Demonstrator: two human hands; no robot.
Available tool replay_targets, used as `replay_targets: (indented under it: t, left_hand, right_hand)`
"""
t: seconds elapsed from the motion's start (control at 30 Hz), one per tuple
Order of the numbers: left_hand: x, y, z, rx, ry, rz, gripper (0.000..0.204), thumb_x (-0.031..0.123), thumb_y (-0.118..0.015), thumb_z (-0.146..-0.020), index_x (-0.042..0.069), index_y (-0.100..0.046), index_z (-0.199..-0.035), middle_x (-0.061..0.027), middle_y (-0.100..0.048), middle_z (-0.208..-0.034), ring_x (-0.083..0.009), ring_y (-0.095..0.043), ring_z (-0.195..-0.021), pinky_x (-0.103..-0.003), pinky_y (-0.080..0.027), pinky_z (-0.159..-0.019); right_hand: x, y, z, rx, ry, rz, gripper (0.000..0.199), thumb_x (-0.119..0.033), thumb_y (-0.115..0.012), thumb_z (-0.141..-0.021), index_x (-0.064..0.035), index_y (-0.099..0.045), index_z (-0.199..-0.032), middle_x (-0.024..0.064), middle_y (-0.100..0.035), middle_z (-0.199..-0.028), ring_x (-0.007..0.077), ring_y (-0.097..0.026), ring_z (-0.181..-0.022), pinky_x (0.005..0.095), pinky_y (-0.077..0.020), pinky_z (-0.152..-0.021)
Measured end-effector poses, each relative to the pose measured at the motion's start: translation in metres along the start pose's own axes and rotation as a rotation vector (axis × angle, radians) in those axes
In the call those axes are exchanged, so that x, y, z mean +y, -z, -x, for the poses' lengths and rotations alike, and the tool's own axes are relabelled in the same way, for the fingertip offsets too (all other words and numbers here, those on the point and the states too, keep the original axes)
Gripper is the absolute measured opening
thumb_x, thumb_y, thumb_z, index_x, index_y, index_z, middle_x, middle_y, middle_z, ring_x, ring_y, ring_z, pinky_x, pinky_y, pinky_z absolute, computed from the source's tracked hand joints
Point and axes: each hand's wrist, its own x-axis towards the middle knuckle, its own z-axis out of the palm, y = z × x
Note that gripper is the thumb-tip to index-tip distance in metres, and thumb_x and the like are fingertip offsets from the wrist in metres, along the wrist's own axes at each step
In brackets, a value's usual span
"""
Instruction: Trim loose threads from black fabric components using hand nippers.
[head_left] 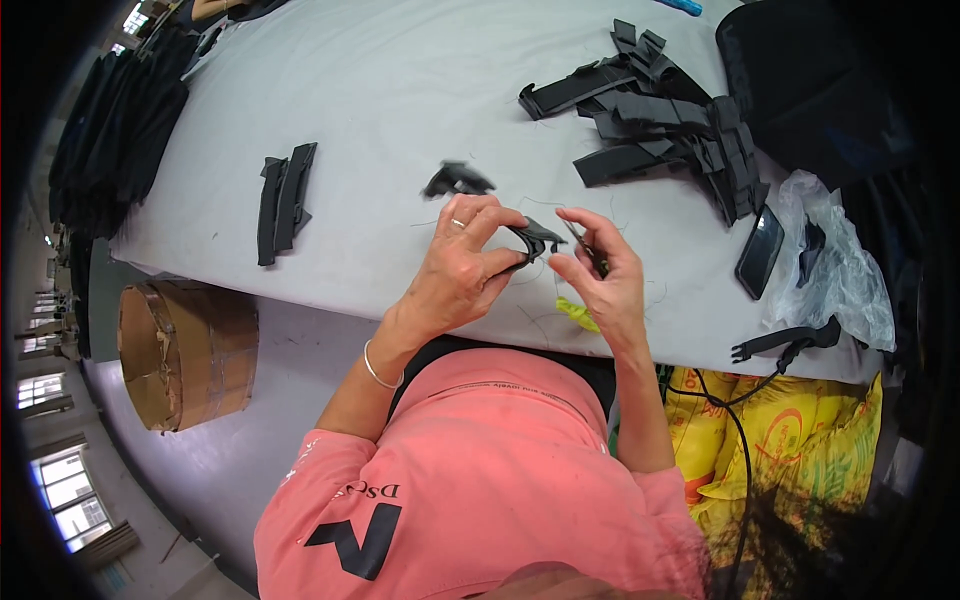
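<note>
My left hand (462,262), with a ring and a bracelet, pinches a folded black fabric strip (538,236) between thumb and fingers. One end of the strip blurs out beyond my knuckles as a dark loose part (458,180). Close on its right, my right hand (607,280) is closed around small dark thread snips (590,250), their tip near the end of the strip. Fingers partly hide the snips. Loose dark threads lie on the white-covered table (400,100) around both hands. Below the right hand sits a yellow-green piece (577,313).
Two black strips (286,205) lie at left; a tangled pile of black strips (670,120) is at the far right. Beside it are a phone (760,252), a clear plastic bag (830,265) and a buckled strap (785,345). A cardboard box (190,355) and yellow sacks (790,430) stand below.
</note>
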Motion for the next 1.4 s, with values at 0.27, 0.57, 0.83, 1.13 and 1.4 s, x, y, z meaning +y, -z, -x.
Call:
replay_targets:
  t: [0.27,0.57,0.83,1.13,1.4]
  left_hand:
    - [-0.004,-0.034,0.027,0.214,0.105,0.087,0.023,-0.005,-0.071,-0.060,0.003,-0.067,-0.082,-0.0087,-0.056,-0.105,-0.0271,-0.055,-0.096,-0.037,-0.048,-0.076]
    - [-0.012,-0.050,0.029,0.522,0.157,0.112,0.031,-0.015,-0.067,-0.060,0.002,-0.050,-0.079,-0.0122,-0.056,-0.093,-0.0231,-0.059,-0.079,-0.030,-0.049,-0.059]
    - [-0.004,-0.033,0.024,0.217,0.540,0.850,0.042,-0.012,-0.055,-0.068,0.001,-0.055,-0.109,-0.0126,-0.055,-0.111,-0.0201,-0.057,-0.103,-0.032,-0.050,-0.087]
    - [-0.025,-0.013,0.022,0.056,0.909,1.301,0.051,0.032,-0.042,-0.098,-0.002,-0.040,-0.136,-0.0126,-0.054,-0.122,-0.0171,-0.056,-0.103,-0.033,-0.046,-0.090]
    - [-0.038,-0.019,0.011,0.066,1.024,1.291,0.057,0.039,-0.060,-0.090,-0.002,-0.050,-0.128,-0.0055,-0.059,-0.107,-0.0098,-0.054,-0.085,-0.025,-0.046,-0.076]
  right_hand:
    - [0.020,-0.007,-0.006,-0.020,-0.084,-0.013,0.020,-0.008,-0.066,-0.084,-0.0015,-0.062,-0.102,0.0025,-0.064,-0.088,0.0072,-0.056,-0.070,0.0236,-0.0468,-0.063]
    - [0.042,-0.021,-0.001,0.021,-0.050,-0.147,0.009,0.002,-0.060,-0.082,-0.0019,-0.055,-0.088,-0.0007,-0.058,-0.079,0.0048,-0.051,-0.065,0.0207,-0.0438,-0.059]
    - [0.049,-0.018,-0.005,0.067,-0.166,-0.256,0.011,0.002,-0.062,-0.081,-0.0041,-0.054,-0.086,-0.0053,-0.051,-0.074,0.0012,-0.042,-0.065,0.0185,-0.0345,-0.055]
    - [0.040,-0.030,-0.008,0.058,-0.026,-0.053,0.009,0.000,-0.063,-0.080,-0.0032,-0.055,-0.082,-0.0049,-0.053,-0.071,0.0012,-0.043,-0.059,0.0184,-0.0360,-0.052]
    - [0.043,-0.039,-0.005,0.041,0.103,0.121,0.014,0.008,-0.059,-0.068,0.0010,-0.054,-0.079,0.0043,-0.046,-0.074,0.0115,-0.048,-0.060,0.0238,-0.0409,-0.055]
